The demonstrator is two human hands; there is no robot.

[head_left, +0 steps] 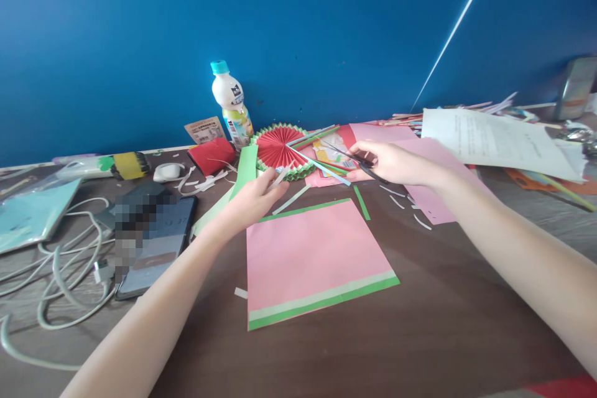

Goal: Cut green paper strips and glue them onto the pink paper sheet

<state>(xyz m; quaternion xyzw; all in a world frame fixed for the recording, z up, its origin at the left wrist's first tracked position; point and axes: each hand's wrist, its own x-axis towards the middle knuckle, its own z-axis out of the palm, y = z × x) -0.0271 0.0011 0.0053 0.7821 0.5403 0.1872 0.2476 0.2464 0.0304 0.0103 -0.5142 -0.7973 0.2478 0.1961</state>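
My right hand (385,161) grips a pair of dark scissors (347,153), its blades pointing left over a yellow-and-white packet (329,155). My left hand (255,200) is closed on a small pale paper strip (281,178) beside a green paper strip (246,171). Between and beyond the hands leans a round pleated paper fan (276,146), red with a green zigzag rim and thin sticks across it. Nearer to me lies a pink paper sheet (314,255) with green bands along its far and near edges.
A bottle (232,99) with a teal cap stands against the blue wall. On the left are a phone (163,245), white cables (51,261), an earbud case (168,172) and a yellow-banded tube (130,165). Pink sheets (431,196), a printed page (499,143) and paper scraps lie right.
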